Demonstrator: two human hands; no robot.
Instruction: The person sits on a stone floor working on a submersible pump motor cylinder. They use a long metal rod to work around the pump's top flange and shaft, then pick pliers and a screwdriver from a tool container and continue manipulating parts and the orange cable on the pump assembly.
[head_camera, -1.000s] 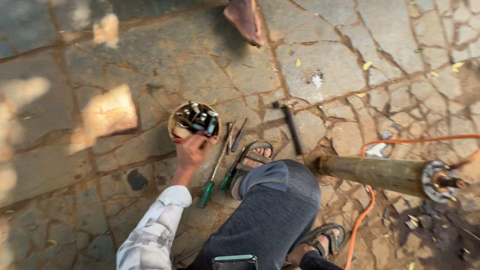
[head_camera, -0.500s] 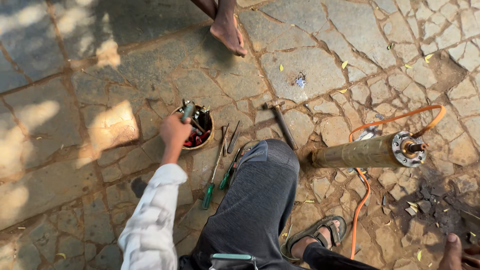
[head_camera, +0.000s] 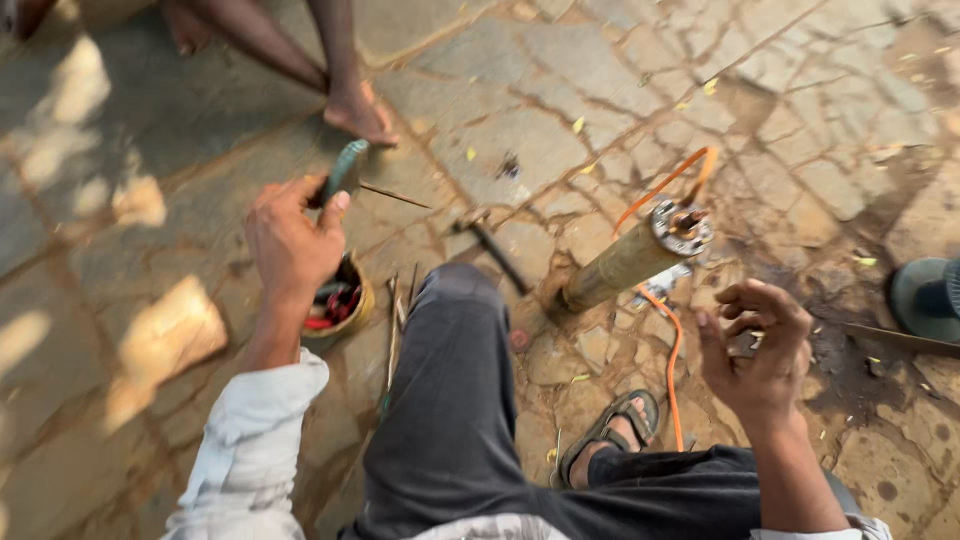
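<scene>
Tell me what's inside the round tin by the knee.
Inside the tin, red and dark tool handles show. The left hand, holding a screwdriver, covers most of it, so the rest is hidden.

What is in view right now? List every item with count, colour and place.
screwdriver: one, teal handle with thin dark shaft, raised in the left hand
tool tin: one, yellowish, red-handled tools inside, on the paving under the left hand
loose hand tools: a few, dark, lying beside the tin by the knee
hammer: one, dark, on the stones past the knee
cylindrical pump motor: one, brass-coloured, metal flange end, lying centre-right
cable: one, orange, running from the motor toward the sandal
another person's foot: one, bare, top
left hand: gripping the screwdriver
right hand: empty, fingers curled
</scene>
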